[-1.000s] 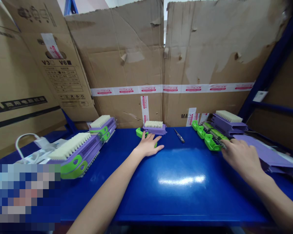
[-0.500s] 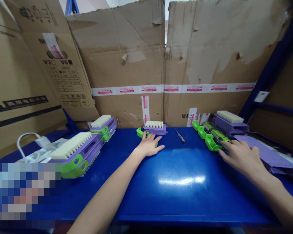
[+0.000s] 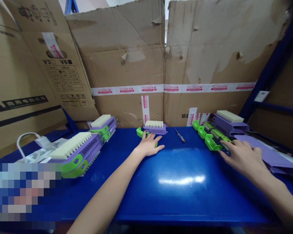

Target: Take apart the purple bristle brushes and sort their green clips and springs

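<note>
A glossy blue table [image 3: 178,195] is walled in by cardboard sheets [image 3: 127,65]. The left hand [image 3: 148,146] lies flat, fingers spread, pressing a green clip [image 3: 139,132] just before the small purple brush [image 3: 154,127], seemingly to steady it. The right hand [image 3: 241,156], fingers loosely extended and gripping nothing, touches the near end of the green parts row [image 3: 211,138]. A thin tool [image 3: 179,135] lies between the hands.

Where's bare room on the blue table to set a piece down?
Widest free patch: middle of the table, between left hand and right hand. A narrower strip flanks the small tool. Crowded: brushes at left, green parts and purple panel at right.
</note>
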`<state>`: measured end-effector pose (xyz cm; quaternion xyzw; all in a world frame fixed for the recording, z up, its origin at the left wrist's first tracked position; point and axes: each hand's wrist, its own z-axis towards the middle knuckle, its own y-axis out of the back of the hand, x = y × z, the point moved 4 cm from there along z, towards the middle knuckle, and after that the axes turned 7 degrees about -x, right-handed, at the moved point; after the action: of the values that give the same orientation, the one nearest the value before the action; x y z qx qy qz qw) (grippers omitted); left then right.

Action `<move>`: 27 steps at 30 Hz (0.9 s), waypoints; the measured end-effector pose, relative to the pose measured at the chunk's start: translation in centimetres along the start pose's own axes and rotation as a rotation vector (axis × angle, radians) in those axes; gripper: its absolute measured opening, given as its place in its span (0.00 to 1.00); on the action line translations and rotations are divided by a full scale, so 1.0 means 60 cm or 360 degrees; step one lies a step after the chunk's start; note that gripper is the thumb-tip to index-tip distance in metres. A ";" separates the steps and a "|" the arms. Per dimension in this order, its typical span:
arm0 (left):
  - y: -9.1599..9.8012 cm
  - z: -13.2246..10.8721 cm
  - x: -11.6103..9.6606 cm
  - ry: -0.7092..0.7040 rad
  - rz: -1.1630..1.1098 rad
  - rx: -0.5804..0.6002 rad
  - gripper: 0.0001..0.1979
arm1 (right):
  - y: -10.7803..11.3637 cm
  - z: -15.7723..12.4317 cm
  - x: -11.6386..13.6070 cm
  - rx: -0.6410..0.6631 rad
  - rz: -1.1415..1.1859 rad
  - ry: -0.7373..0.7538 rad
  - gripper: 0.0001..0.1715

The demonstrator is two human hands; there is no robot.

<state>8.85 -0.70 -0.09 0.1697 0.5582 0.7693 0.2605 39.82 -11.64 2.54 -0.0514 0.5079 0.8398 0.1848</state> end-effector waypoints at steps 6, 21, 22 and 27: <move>0.000 0.000 0.000 0.0007 -0.0002 -0.0004 0.32 | 0.003 -0.018 0.000 0.0036 -0.0032 0.0028 0.24; 0.000 0.001 0.000 0.0005 -0.0014 -0.0020 0.31 | 0.009 -0.025 0.004 -0.0026 -0.0087 0.0025 0.22; 0.000 0.001 0.000 0.0005 -0.0011 -0.0022 0.31 | 0.007 -0.025 0.004 -0.0043 -0.0088 0.0027 0.22; -0.003 0.001 0.001 0.0008 0.0001 -0.0025 0.31 | 0.014 -0.022 0.002 -0.0106 -0.0092 -0.0023 0.21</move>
<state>8.84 -0.59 -0.23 0.1658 0.5528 0.7741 0.2601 39.27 -13.12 2.58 -0.0661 0.4765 0.8509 0.2110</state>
